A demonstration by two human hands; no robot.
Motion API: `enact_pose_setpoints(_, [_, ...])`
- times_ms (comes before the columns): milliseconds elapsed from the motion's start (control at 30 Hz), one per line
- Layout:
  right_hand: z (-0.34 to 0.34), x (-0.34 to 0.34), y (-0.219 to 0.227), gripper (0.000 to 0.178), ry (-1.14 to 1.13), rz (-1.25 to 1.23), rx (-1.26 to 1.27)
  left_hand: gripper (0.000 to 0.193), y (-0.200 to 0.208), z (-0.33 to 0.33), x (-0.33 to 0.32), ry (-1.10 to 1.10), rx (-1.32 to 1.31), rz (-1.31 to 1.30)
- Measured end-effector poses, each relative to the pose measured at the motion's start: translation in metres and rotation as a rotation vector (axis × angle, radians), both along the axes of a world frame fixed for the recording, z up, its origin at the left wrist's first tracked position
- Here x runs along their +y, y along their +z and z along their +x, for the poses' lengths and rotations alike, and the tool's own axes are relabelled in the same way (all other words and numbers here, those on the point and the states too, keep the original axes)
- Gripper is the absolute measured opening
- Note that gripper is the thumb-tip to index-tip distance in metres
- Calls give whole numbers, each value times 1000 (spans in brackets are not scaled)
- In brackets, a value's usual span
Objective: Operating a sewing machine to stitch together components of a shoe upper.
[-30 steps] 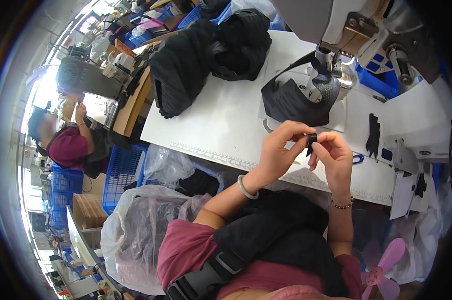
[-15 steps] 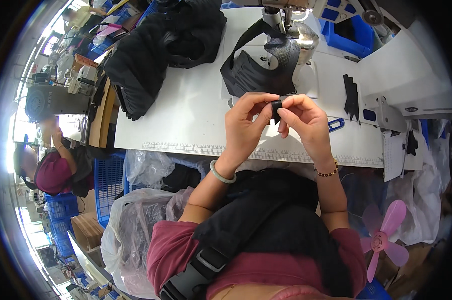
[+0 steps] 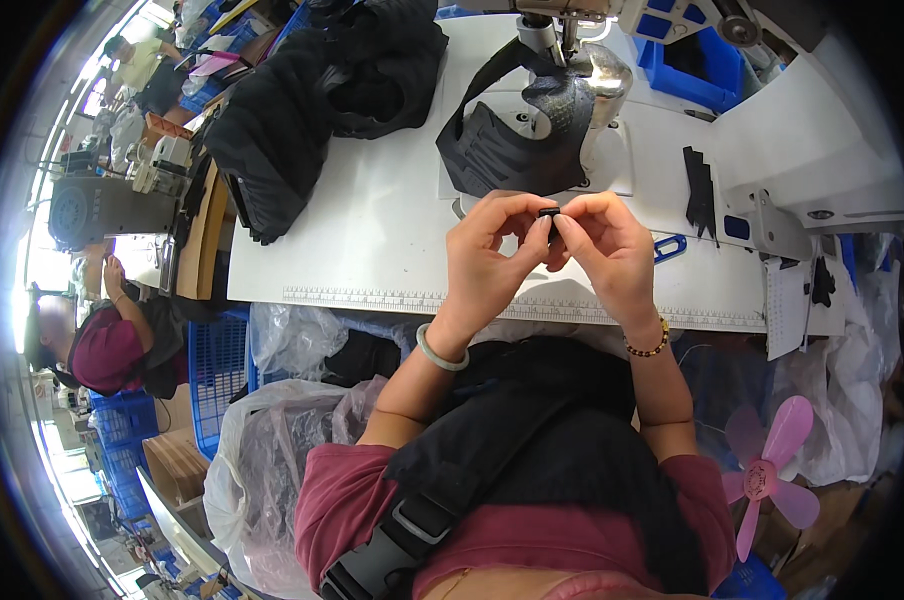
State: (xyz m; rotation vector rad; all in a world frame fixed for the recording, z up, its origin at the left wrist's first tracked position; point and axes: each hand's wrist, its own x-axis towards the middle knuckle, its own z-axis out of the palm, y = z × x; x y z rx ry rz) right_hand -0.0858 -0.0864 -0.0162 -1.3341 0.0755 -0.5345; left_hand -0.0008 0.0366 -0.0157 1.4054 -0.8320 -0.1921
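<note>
Between my two hands, over the front of the white sewing table (image 3: 372, 240), is a short black strip (image 3: 549, 212), folded over and small. My left hand (image 3: 487, 250) pinches one side of it with thumb and forefinger. The right hand (image 3: 612, 255) grips the other side the same way, so the fingertips of both nearly meet and hide most of the strip. Just beyond them a black fabric piece (image 3: 507, 160) with a strap loop rests against the sewing machine (image 3: 607, 75), partly under its needle area.
Dark bundled fabric pieces (image 3: 272, 140) lie at the left back. On the right are several black strips (image 3: 700, 190), a blue slotted tool (image 3: 670, 248) and a blue bin (image 3: 697, 75). A ruler (image 3: 372, 297) runs along the front edge. A pink fan (image 3: 760, 480) stands lower right; a co-worker (image 3: 112, 340) sits left.
Both hands still pinch the strip. It has turned between the fingers, its hanging face now tipped so that mainly a short top edge shows. The right hand has shifted slightly left.
</note>
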Motion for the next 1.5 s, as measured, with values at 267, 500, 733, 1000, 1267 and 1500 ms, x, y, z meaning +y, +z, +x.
enact_pose_setpoints(267, [2,4,2,9,-126,-188,66,14,-2,0,-1,27,61,-58])
enact_pose_setpoints(500, [9,3,-5,12,-208,-278,-3,12,-3,1,2,-31,297,-56])
enact_pose_setpoints(733, [11,14,-5,9,-121,-5,9,9,-6,-3,-2,-38,284,-216])
enact_pose_setpoints(1000, [7,15,-5,5,-75,12,20,11,-6,-12,-7,-60,564,-263])
enact_pose_setpoints(1267, [-4,-21,17,5,106,-226,271,12,4,-1,0,-106,345,110])
enact_pose_setpoints(1500, [-8,-32,18,7,216,-263,344,9,4,7,4,-259,311,264])
